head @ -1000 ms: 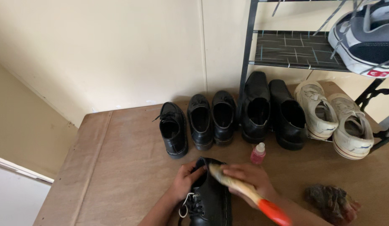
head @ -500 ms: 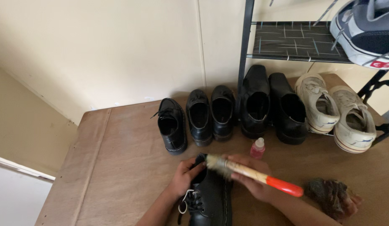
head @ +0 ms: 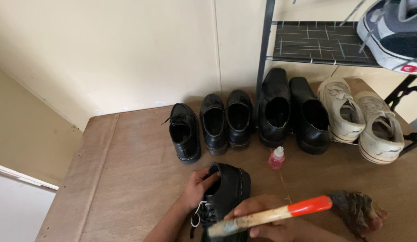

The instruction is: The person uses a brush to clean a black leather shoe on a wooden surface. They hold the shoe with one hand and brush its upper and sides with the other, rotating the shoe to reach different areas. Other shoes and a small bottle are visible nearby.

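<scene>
Head view: brush in right fingers above shoe.

Right hand has drawn the brush back from the shoe's heel toward the laces. Bristles now point left, red handle tip right. Heel uncovered.
</scene>
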